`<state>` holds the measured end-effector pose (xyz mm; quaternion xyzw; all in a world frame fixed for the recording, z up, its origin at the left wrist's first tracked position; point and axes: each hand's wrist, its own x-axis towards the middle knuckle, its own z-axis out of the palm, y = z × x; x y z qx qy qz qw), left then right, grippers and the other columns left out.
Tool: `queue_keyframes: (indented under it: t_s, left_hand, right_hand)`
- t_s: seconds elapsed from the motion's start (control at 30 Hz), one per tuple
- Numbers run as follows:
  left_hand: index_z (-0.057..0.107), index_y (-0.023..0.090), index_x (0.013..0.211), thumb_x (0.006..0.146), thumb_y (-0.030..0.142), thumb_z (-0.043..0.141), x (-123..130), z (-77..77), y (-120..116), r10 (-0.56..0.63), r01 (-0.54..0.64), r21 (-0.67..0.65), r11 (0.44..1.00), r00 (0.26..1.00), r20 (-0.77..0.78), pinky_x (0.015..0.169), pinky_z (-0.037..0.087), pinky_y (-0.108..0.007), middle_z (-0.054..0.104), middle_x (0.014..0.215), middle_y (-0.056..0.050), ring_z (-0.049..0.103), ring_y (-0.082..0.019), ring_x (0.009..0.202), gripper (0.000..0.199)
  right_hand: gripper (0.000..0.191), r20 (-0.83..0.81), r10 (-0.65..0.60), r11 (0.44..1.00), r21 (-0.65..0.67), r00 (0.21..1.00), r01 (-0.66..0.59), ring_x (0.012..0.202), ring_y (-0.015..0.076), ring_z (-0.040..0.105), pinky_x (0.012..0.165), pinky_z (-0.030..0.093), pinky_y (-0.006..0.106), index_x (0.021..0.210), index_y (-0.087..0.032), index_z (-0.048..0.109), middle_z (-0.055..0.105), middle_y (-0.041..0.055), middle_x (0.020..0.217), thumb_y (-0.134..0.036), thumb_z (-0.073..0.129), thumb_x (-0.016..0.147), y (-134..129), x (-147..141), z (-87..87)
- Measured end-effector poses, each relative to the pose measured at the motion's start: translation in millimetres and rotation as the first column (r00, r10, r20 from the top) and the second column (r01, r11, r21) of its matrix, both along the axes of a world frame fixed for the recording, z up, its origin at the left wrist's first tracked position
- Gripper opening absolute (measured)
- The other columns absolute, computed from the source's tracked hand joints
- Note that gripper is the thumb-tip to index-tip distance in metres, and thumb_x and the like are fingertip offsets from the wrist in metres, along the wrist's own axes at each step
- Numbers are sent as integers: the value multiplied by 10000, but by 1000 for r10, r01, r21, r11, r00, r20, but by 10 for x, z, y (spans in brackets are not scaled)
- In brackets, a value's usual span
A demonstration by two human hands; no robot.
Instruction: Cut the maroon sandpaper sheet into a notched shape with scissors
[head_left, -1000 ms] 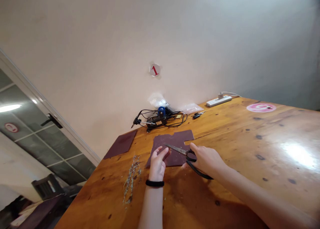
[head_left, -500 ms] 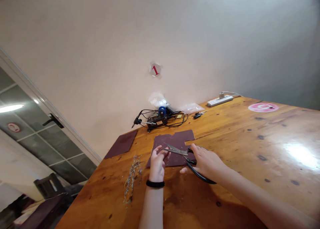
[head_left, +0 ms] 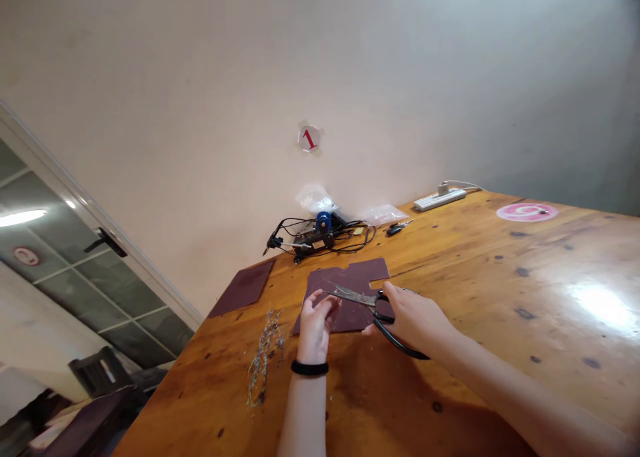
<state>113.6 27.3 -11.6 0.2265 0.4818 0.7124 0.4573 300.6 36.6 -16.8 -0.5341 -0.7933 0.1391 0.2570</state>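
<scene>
My right hand [head_left: 410, 314] holds black-handled scissors [head_left: 357, 297], their blades parted and pointing left over a dark maroon sheet [head_left: 350, 278]. At the blade tips, my left hand [head_left: 317, 317], with a black band on its wrist, has its fingers pinched together; what they hold is too small to make out. Left of that hand, a pile of thin greyish strands or small pieces [head_left: 263, 364] lies on the wooden table [head_left: 200, 390].
A second maroon sheet [head_left: 243, 287] lies at the table's left edge. Toward the wall are a black device with cables [head_left: 313, 240], a plastic bag [head_left: 383, 214], keys [head_left: 395, 230], a power strip [head_left: 440, 200] and a pink round sticker [head_left: 527, 212].
The scissors' handles and my right hand have shifted slightly, and the blades look a little wider apart. My left hand stays nearly in place.
</scene>
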Motion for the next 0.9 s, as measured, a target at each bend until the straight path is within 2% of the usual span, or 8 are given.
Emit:
queue_keyframes:
  t_s: [0.23, 0.33, 0.4, 0.5, 0.6, 0.67, 0.77, 0.9]
  left_hand:
    - [522, 146, 813, 786, -68, 552, 26, 54, -15, -35, 36, -33, 999, 999, 33, 644, 542, -217, 691, 633, -35, 674, -115, 571, 217]
    - [504, 158, 855, 748, -58, 617, 23, 60, -16, -35, 34, -36, 999, 999, -5, 647, 540, -217, 707, 652, -33, 679, -116, 586, 265]
    - [477, 171, 899, 709, -45, 672, 41, 58, -20, -30, 28, -31, 999, 998, -53, 663, 536, -225, 721, 665, -37, 686, -121, 605, 347]
    - [452, 174, 938, 640, -11, 749, 130, 53, -35, -53, 50, -24, 998, 988, -143, 657, 523, -232, 724, 639, -48, 682, -129, 589, 460]
    - [461, 165, 938, 562, 52, 816, 271, 57, -60, -102, 100, -19, 995, 967, -236, 598, 496, -229, 709, 582, -45, 655, -134, 529, 529]
    - [468, 164, 940, 514, 92, 846, 359, 68, -83, -124, 125, -14, 992, 952, -281, 592, 482, -230, 710, 575, -43, 649, -137, 523, 574]
    - [471, 178, 942, 495, 146, 857, 436, 92, -117, -128, 139, 2, 990, 916, -379, 626, 475, -243, 723, 599, -40, 664, -149, 560, 591]
    - [461, 209, 932, 559, 207, 818, 453, 118, -147, -90, 128, 36, 991, 841, -533, 650, 490, -283, 730, 619, -20, 689, -183, 606, 516]
  right_hand:
    - [544, 1, 27, 999, -39, 1000, -27, 992, 364, 658, 681, 486, 372, 1133, -211, 506, 695, 134, 1083, -512, 699, 723, 6, 10, 38]
    - [532, -83, -1, 999, -41, 997, -2, 914, 366, 672, 641, 474, 367, 1062, -204, 525, 708, 135, 994, -534, 713, 689, 43, 9, 2]
    - [444, -222, -10, 997, -71, 975, -5, 801, 326, 674, 609, 460, 344, 913, -213, 524, 707, 113, 863, -559, 690, 689, 78, -2, -36]
    - [400, -522, 49, 989, -93, 852, -114, 683, 244, 624, 598, 452, 315, 749, -236, 442, 663, 52, 734, -569, 655, 686, 122, -41, -92]
    - [365, -749, 85, 979, -60, 657, -194, 680, 219, 601, 611, 463, 311, 753, -243, 422, 638, 20, 716, -510, 655, 665, 145, -80, -133]
    - [336, -819, 80, 976, -51, 568, -212, 700, 224, 614, 637, 474, 324, 778, -241, 435, 645, 20, 725, -465, 657, 663, 154, -87, -148]
    - [315, -859, 75, 973, -49, 507, -227, 748, 240, 639, 689, 483, 350, 810, -234, 459, 680, 45, 778, -423, 671, 673, 168, -64, -152]
    - [295, -880, 79, 960, -59, 469, -273, 805, 246, 658, 736, 484, 359, 802, -230, 469, 712, 66, 842, -413, 676, 699, 179, -35, -139]
